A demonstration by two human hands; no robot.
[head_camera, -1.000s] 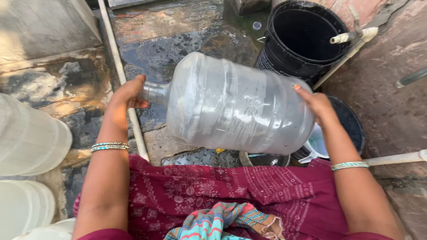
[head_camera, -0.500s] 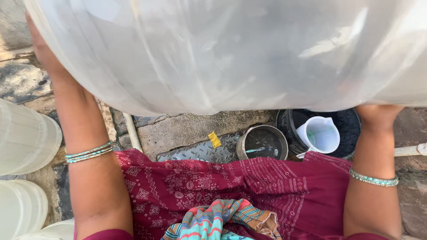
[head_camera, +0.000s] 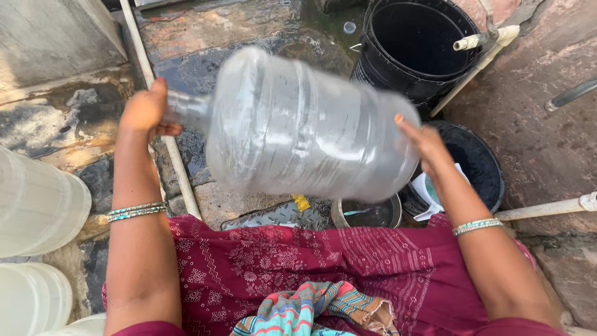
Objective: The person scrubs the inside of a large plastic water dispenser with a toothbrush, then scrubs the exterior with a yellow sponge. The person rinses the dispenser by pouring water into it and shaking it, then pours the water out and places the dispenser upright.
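1. Large clear plastic water jug [head_camera: 311, 124]: held on its side in the air above the wet stone floor [head_camera: 211, 37], neck to the person's left, base to the right; its outline is blurred.
2. Left hand [head_camera: 144, 112]: fingers closed around the jug's narrow neck, thumb uppermost; a beaded bangle [head_camera: 135, 211] sits on the forearm.
3. Right hand [head_camera: 423, 142]: palm pressed flat against the jug's base, fingers spread over it; a matching bangle [head_camera: 477, 226] circles the wrist.
4. Below the jug: a small steel pot [head_camera: 367, 214] stands on the floor just in front of the person's maroon patterned skirt [head_camera: 298, 267]; a yellow scrap [head_camera: 301, 202] lies beside it.
5. To the right of the pot: a dark basin [head_camera: 482, 168] holding a pale plastic mug [head_camera: 429, 193], partly hidden by the right forearm.
6. Beyond the basin: a tall black bucket [head_camera: 413, 43] with a white pipe [head_camera: 482, 46] ending over its rim.
7. Left edge of the floor: pale translucent containers [head_camera: 37, 205] standing close together; a thin white pipe [head_camera: 158, 106] runs across the floor past the left hand.
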